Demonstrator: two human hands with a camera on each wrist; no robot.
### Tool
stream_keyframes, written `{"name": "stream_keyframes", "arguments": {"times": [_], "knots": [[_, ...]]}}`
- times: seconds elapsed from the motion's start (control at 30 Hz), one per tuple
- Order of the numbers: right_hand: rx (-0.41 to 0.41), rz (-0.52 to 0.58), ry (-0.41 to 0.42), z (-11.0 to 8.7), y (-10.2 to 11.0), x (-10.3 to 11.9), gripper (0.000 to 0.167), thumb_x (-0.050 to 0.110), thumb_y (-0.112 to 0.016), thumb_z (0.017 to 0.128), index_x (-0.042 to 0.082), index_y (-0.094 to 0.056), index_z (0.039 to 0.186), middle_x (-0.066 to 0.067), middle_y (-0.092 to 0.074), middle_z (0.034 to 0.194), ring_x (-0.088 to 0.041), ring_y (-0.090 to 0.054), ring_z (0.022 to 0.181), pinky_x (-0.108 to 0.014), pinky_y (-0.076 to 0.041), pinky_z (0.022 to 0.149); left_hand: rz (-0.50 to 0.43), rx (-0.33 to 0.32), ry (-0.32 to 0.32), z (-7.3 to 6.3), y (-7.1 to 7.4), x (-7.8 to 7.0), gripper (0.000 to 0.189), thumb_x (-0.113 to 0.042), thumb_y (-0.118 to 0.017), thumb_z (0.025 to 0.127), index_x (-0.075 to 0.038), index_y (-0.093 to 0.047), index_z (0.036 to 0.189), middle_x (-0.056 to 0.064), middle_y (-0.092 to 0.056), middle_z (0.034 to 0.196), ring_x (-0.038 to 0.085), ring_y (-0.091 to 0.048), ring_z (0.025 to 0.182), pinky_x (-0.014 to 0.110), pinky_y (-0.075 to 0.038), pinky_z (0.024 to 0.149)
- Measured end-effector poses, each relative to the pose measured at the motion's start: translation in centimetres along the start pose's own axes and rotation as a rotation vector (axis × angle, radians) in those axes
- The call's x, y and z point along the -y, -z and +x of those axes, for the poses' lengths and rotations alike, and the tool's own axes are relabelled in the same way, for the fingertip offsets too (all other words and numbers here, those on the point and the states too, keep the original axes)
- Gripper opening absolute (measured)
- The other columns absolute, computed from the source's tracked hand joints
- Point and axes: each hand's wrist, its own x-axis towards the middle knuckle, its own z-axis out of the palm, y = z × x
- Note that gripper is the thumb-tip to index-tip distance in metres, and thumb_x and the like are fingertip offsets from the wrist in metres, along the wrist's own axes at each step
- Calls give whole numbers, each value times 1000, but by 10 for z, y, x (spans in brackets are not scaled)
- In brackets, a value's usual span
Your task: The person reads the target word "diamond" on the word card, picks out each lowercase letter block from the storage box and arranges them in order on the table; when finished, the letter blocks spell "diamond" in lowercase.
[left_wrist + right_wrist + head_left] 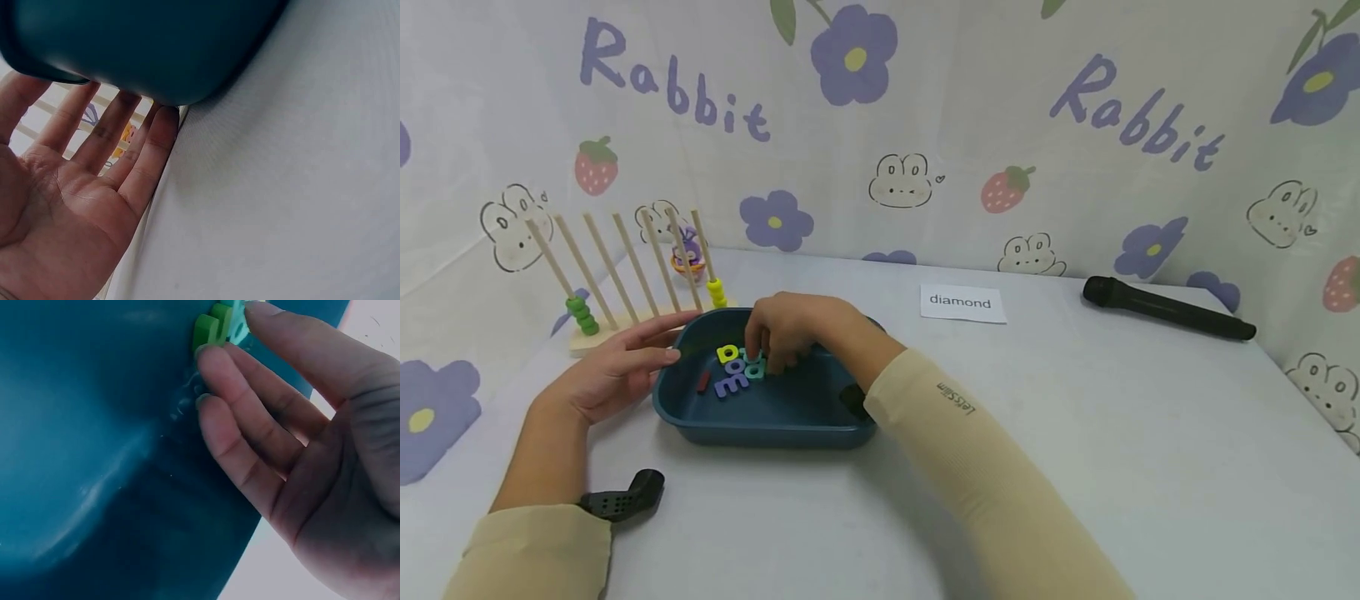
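A dark blue tray (767,435) stands on the white table with several small plastic letters in it. Among these are a yellow letter (727,354), a purple m (732,385) and a teal letter (756,369); a red piece (703,381) lies beside them. My left hand (617,371) rests its extended fingers against the tray's left side. Inside the tray, my right hand (790,329) reaches down over the letters. Its relaxed fingertips are right at a green letter (206,332), and the thumb tip overlaps a teal letter in the right wrist view.
Behind the tray at left stands a wooden peg rack (583,343) with green beads (582,316) and yellow beads (717,293). A purple toy figure (687,250) is behind it. A card reading "diamond" (962,303) and a black microphone (1172,309) lie to the right.
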Motion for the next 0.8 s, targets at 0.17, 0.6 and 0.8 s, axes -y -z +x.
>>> {"name": "stream_keyframes", "arguments": {"times": [0.17, 0.6, 0.8], "knots": [[-4, -66, -1, 5, -5, 5, 27, 13, -77, 92, 21, -74, 118, -2, -67, 107, -18, -67, 78, -28, -55, 66, 1, 8, 0, -1, 0, 1, 57, -12, -53, 106, -22, -38, 160, -1, -39, 155, 9, -58, 129, 24, -55, 99], [23, -76, 38, 10, -12, 6, 25, 18, -80, 91, 18, -69, 114, -1, -63, 114, -14, -65, 92, -23, -56, 76, -30, -2, 15, -1, 0, -1, 57, -13, -55, 106, -21, -38, 160, -3, -42, 152, 9, -62, 125, 25, -56, 98], [48, -110, 42, 11, -13, 5, 28, 21, -80, 91, 21, -69, 117, 0, -62, 116, -15, -61, 99, -25, -54, 80, -35, 1, 14, -1, 0, 0, 57, -13, -55, 106, -21, -38, 160, -5, -45, 150, 9, -61, 126, 25, -56, 98]]}}
